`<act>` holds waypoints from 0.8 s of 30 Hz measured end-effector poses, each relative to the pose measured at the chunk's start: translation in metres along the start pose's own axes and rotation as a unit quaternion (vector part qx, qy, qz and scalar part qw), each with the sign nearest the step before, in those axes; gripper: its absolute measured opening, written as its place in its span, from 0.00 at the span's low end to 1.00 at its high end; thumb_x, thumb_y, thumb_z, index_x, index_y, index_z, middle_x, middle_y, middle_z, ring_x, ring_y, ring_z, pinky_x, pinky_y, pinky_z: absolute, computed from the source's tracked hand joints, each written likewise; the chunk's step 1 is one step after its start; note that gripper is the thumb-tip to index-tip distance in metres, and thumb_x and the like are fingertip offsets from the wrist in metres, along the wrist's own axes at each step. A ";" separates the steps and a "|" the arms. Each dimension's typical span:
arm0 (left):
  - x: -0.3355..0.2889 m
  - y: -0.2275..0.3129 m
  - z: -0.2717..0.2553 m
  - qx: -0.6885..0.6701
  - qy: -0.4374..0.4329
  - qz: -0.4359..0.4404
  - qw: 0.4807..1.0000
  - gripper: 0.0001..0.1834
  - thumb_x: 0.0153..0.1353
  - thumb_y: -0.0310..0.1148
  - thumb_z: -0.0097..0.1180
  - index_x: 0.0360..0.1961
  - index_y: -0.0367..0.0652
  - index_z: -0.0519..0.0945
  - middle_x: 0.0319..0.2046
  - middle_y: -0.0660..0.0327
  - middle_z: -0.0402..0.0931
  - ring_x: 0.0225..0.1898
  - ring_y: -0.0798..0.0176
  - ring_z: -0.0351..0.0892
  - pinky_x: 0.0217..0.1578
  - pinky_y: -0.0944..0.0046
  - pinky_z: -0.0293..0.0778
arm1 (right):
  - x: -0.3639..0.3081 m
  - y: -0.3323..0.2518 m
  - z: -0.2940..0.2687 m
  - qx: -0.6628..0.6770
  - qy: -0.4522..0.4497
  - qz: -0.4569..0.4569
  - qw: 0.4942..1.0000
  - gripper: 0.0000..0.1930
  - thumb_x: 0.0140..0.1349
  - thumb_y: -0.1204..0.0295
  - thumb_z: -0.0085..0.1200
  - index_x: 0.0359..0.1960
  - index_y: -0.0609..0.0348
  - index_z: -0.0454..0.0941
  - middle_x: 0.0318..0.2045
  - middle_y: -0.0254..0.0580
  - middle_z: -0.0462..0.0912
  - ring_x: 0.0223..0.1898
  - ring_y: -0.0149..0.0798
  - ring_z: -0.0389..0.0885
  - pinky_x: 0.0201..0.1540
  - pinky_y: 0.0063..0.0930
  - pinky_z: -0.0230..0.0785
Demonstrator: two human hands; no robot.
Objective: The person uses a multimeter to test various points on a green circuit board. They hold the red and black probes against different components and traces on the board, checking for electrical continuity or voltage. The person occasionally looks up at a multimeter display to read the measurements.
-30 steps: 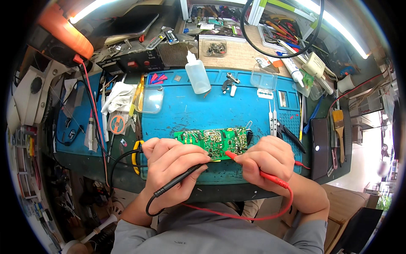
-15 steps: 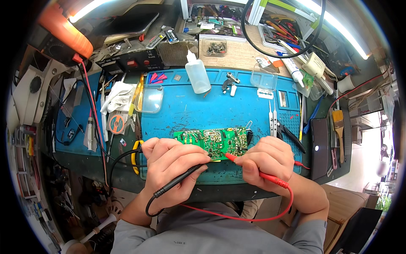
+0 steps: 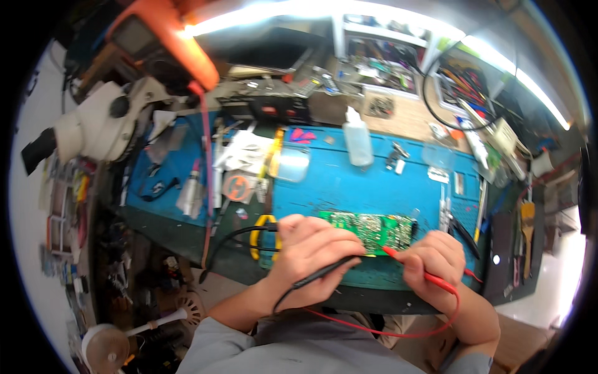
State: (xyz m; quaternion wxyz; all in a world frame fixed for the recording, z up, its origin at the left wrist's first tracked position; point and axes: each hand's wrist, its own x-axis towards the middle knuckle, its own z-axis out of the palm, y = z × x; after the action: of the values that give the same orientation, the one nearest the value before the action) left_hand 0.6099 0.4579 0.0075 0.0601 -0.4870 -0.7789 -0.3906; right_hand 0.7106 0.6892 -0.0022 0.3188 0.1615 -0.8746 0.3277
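Note:
A green circuit board [image 3: 380,232] lies on the blue work mat [image 3: 324,187], crowded with small solder points and parts. My left hand [image 3: 317,255] is closed round a black test probe [image 3: 324,269], whose tip end sits at the board's near edge. In my right hand [image 3: 436,262] is a red test probe [image 3: 390,252], its tip end at the near edge, a little right of the black one. Blur hides the exact points of contact. From the red probe a red lead loops down in front of my body. The orange multimeter [image 3: 165,43] stands at the upper left.
A squeeze bottle [image 3: 358,140] and a small metal clamp-like part [image 3: 397,156] stand beyond the board. Black-handled pliers [image 3: 465,237] and tweezers [image 3: 444,209] lie to the right. Yellow-handled pliers [image 3: 254,238] are by my left hand. A white microscope [image 3: 93,128] is at far left.
The whole view has swung toward the left, bringing more of the multimeter and the microscope into sight. Both hands keep their probes at the board's near edge.

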 end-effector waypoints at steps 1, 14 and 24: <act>0.000 0.000 0.002 -0.002 0.005 0.004 1.000 0.14 0.54 0.31 0.73 0.42 0.53 0.87 0.43 0.71 0.86 0.43 0.64 0.77 0.52 0.58 0.59 | 0.000 -0.001 -0.001 0.000 0.003 -0.002 1.000 0.04 0.57 0.79 0.62 0.25 0.57 0.82 0.19 0.36 0.80 0.17 0.37 0.75 0.20 0.30 0.64; -0.004 -0.003 0.002 -0.011 0.017 0.006 1.000 0.13 0.55 0.32 0.73 0.42 0.52 0.88 0.43 0.72 0.87 0.43 0.64 0.77 0.52 0.58 0.58 | 0.001 -0.004 0.002 -0.006 0.016 0.006 1.000 0.05 0.57 0.79 0.62 0.25 0.58 0.82 0.19 0.36 0.79 0.17 0.38 0.75 0.20 0.31 0.64; 0.001 -0.002 0.003 0.020 0.004 0.009 1.000 0.08 0.57 0.34 0.71 0.38 0.49 0.87 0.40 0.69 0.87 0.40 0.61 0.77 0.50 0.56 0.60 | 0.004 0.001 0.001 0.008 0.004 -0.007 1.000 0.06 0.57 0.79 0.64 0.25 0.57 0.80 0.19 0.36 0.80 0.17 0.37 0.76 0.20 0.30 0.65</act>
State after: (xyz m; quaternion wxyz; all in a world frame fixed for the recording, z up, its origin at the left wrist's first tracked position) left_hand 0.6088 0.4602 0.0047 0.0765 -0.4913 -0.7818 -0.3762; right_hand 0.7067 0.6889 -0.0004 0.3232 0.1685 -0.8697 0.3329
